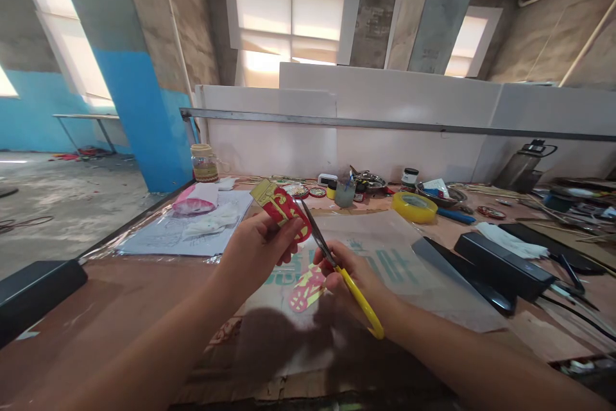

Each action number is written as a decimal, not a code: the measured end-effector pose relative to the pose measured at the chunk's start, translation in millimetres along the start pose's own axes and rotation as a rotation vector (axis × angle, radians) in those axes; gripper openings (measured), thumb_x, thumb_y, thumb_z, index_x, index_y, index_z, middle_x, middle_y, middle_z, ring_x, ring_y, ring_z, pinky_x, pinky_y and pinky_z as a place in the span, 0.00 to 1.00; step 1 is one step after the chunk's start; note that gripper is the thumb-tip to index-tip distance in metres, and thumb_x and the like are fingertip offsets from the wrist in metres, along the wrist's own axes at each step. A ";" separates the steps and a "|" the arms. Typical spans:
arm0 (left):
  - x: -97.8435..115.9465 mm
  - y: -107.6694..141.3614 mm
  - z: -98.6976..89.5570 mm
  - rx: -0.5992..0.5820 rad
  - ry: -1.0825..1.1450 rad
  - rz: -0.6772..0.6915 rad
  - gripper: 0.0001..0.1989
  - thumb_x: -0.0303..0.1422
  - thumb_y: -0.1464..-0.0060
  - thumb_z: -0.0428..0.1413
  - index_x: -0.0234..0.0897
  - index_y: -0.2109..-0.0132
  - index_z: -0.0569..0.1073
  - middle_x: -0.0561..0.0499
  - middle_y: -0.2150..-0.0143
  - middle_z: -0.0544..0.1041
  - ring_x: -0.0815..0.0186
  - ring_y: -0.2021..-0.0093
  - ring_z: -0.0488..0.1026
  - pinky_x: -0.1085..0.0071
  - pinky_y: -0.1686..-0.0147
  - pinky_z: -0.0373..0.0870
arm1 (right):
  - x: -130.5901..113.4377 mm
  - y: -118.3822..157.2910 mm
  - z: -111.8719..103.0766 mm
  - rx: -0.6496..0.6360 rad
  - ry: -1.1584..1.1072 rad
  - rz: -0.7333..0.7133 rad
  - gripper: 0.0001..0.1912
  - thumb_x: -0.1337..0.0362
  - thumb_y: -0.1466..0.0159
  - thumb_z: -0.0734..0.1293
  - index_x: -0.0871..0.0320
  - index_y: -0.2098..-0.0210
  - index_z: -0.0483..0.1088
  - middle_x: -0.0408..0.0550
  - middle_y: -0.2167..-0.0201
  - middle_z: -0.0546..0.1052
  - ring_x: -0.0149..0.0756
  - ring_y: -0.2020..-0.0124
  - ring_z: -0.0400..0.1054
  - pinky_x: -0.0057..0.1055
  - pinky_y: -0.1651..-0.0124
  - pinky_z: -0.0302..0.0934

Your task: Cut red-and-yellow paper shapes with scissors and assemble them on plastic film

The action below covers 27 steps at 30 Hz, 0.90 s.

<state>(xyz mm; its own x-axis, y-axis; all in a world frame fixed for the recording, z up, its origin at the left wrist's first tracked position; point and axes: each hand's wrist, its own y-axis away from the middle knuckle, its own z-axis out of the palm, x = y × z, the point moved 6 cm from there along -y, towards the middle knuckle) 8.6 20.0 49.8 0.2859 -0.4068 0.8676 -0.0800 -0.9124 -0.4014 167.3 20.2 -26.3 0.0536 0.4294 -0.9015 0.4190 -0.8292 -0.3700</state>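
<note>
My left hand pinches a red and yellow patterned cut-out piece, holding it up above the table. In my right hand is a pair of scissors with yellow handles, its blades pointing up and left, close to the right edge of the piece. Whether the blades touch it I cannot tell. Below my hands, a second red and yellow cut-out lies on a translucent plastic sheet with green lettering showing on it.
White papers with tissue lie at left. Along the back stand a glass jar, a cup of cloudy liquid and a metal bottle. A yellow tape roll and a black box-shaped device with cables are at right.
</note>
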 end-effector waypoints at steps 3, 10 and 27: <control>0.1 -0.2 -0.2 -0.002 -0.018 0.008 0.13 0.39 0.43 0.55 0.37 0.72 0.68 0.59 0.86 0.67 0.74 0.85 0.62 0.80 0.84 0.60 | 3.2 0.0 -0.4 -0.008 -0.015 0.013 0.31 0.34 0.44 0.67 0.56 0.61 0.66 0.40 0.72 0.66 0.31 0.72 0.56 0.30 0.69 0.53; 0.7 0.1 -0.6 -0.015 -0.033 0.011 0.15 0.42 0.44 0.55 0.37 0.74 0.68 0.57 0.85 0.68 0.73 0.85 0.64 0.78 0.83 0.61 | -1.1 0.4 -0.9 0.015 0.023 0.015 0.30 0.35 0.45 0.68 0.55 0.62 0.66 0.41 0.72 0.68 0.32 0.72 0.59 0.31 0.68 0.56; 5.6 0.3 -6.9 -0.043 -0.080 0.076 0.17 0.41 0.40 0.52 0.37 0.75 0.67 0.57 0.84 0.66 0.74 0.84 0.60 0.78 0.85 0.53 | -0.5 -1.4 -3.2 -0.006 0.116 0.019 0.30 0.35 0.45 0.69 0.57 0.63 0.67 0.40 0.74 0.66 0.30 0.74 0.57 0.29 0.70 0.53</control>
<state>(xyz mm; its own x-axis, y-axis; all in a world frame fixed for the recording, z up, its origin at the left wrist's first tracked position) 3.6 17.2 56.6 0.3530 -0.4712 0.8083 -0.1447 -0.8810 -0.4504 169.6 22.3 -24.5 0.1665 0.4521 -0.8763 0.4218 -0.8359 -0.3512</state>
